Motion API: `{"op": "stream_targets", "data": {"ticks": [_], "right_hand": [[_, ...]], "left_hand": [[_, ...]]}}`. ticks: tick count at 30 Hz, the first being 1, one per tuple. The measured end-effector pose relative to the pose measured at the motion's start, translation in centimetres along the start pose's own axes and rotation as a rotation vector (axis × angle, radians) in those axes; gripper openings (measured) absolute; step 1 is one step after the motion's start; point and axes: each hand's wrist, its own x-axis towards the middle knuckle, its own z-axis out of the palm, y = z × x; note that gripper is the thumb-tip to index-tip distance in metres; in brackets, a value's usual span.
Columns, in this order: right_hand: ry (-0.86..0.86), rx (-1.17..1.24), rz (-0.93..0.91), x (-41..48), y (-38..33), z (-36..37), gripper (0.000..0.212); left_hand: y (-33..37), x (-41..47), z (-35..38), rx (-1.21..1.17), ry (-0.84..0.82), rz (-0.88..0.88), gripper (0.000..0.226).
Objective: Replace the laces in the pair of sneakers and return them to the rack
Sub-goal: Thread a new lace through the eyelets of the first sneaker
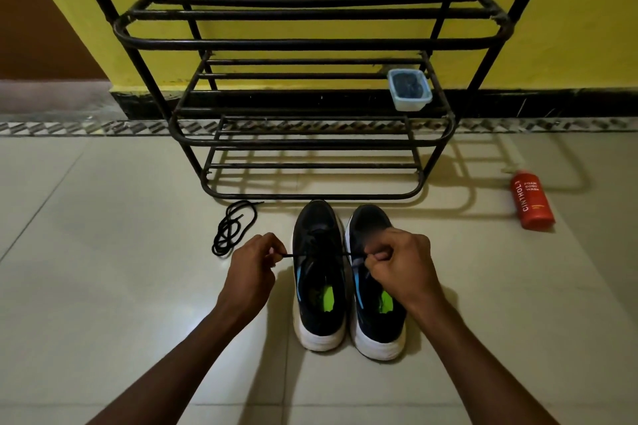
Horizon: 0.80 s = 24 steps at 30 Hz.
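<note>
We look down at two dark sneakers with white soles, side by side on the pale tiled floor [103, 286]. Their toes point at the black metal shoe rack [310, 44] and their heels point toward us. Both stand just in front of the rack's lowest shelf, and neither is on it.

A black lace [324, 254] runs taut and level across the upper part of the left sneaker [319, 314], over its tongue. Our left hand [253, 264] is just left of that shoe, its grip clamped on one end of the lace between thumb and curled fingers. Our right hand [402, 264] hangs over the right sneaker [374, 331], its grip pinched on the other end with the fingers folded in. That hand covers the right shoe's eyelets, so we cannot tell whether it is laced. Green insoles show inside both shoes.

A loose lace [230, 228], also black, lies coiled on the floor near the left sneaker, between it and the rack's front left corner.

On the right end of the rack's middle shelf sits a pale plastic container [409, 90] with something dark inside. A red Cinthol foam body wash bottle [531, 200] lies on its side on the floor, well to the right of the shoes. Behind the rack is a yellow wall [569, 28] with a dark skirting.
</note>
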Motion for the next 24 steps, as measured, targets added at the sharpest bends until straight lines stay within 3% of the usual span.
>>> {"op": "stream_targets", "data": {"ticks": [17, 24], "right_hand": [[-0.050, -0.069, 0.054, 0.39, -0.13, -0.29, 0.016], [-0.063, -0.090, 0.049, 0.23, -0.04, -0.04, 0.017]], "left_hand": [[-0.29, 0.10, -0.17, -0.067, -0.061, -0.027, 0.057], [-0.57, 0.24, 0.00, -0.149, -0.103, -0.101, 0.041]]}}
